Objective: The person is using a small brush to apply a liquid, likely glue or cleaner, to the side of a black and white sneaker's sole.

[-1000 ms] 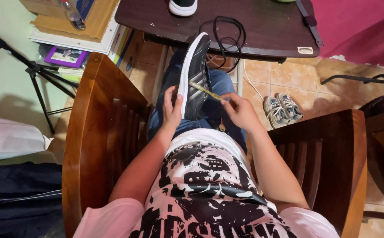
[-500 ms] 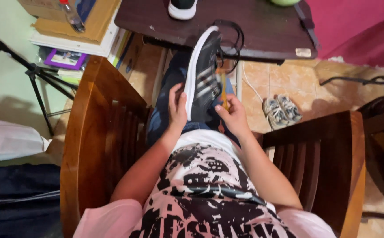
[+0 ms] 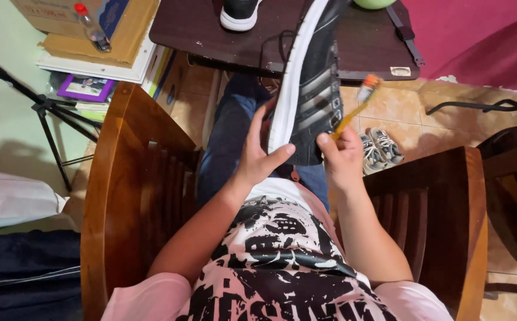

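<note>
I sit in a wooden armchair (image 3: 122, 178). My left hand (image 3: 258, 154) grips the heel end of a black sneaker (image 3: 312, 83) with grey stripes and a white sole, held up on its side over my lap. My right hand (image 3: 341, 157) holds a yellow toothbrush (image 3: 356, 104) with an orange head, its bristles next to the shoe's striped side. A second black shoe (image 3: 237, 13) stands on the dark table (image 3: 193, 35) ahead.
A black cable lies on the table. A pair of small grey sneakers (image 3: 377, 148) sits on the tiled floor at right. A tripod (image 3: 44, 113), stacked books and a cardboard box with a bottle (image 3: 92, 27) stand at left. Another dark chair (image 3: 514, 178) is at far right.
The sneaker has been lifted higher and closer, its toe now reaching over the table edge. My right hand with the toothbrush moved to the shoe's right side.
</note>
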